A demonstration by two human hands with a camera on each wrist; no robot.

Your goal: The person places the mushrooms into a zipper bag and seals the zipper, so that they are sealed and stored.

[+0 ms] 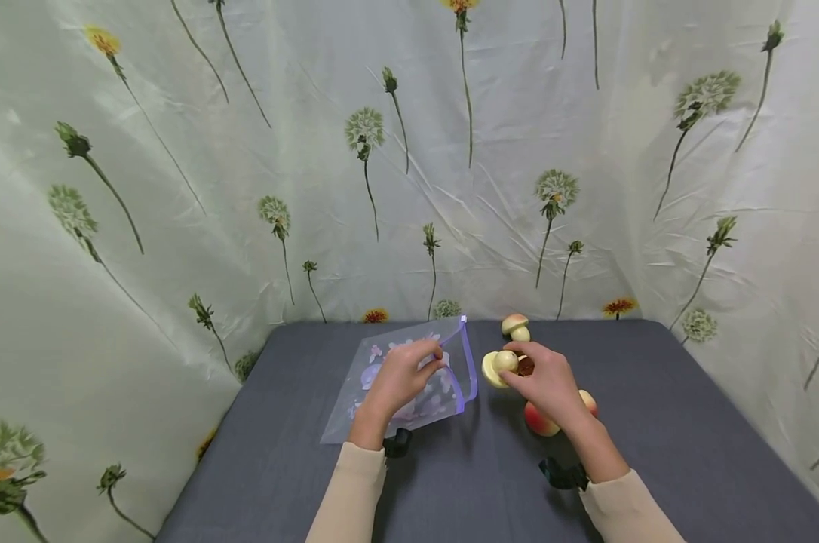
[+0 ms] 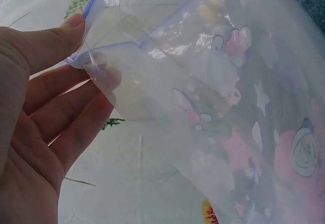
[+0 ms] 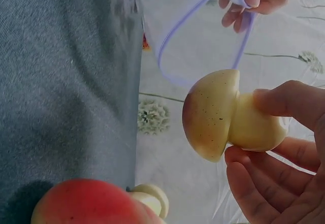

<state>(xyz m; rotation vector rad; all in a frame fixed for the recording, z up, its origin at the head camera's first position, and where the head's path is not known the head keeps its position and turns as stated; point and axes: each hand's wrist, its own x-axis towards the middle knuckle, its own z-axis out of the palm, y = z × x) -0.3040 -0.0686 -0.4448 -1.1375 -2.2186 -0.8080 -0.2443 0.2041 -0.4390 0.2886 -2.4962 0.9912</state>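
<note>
My left hand (image 1: 404, 377) pinches the purple zip edge of a clear plastic bag (image 2: 223, 97) between thumb and fingers. The bag has pink and white cartoon prints, and its mouth gapes toward the right. Beside that mouth, my right hand (image 1: 547, 379) grips a toy mushroom (image 3: 213, 115) by its pale stem. The mushroom's speckled yellowish cap points toward the bag in the right wrist view. Under the right hand lies a red and cream toy (image 1: 541, 419), partly hidden by the wrist.
Another toy mushroom (image 1: 516, 326) lies near the back edge of the dark grey table (image 1: 246, 460). A reddish-brown thing (image 1: 526, 366) shows behind the right fingers. A white curtain with printed dandelions (image 1: 409, 151) hangs behind the table.
</note>
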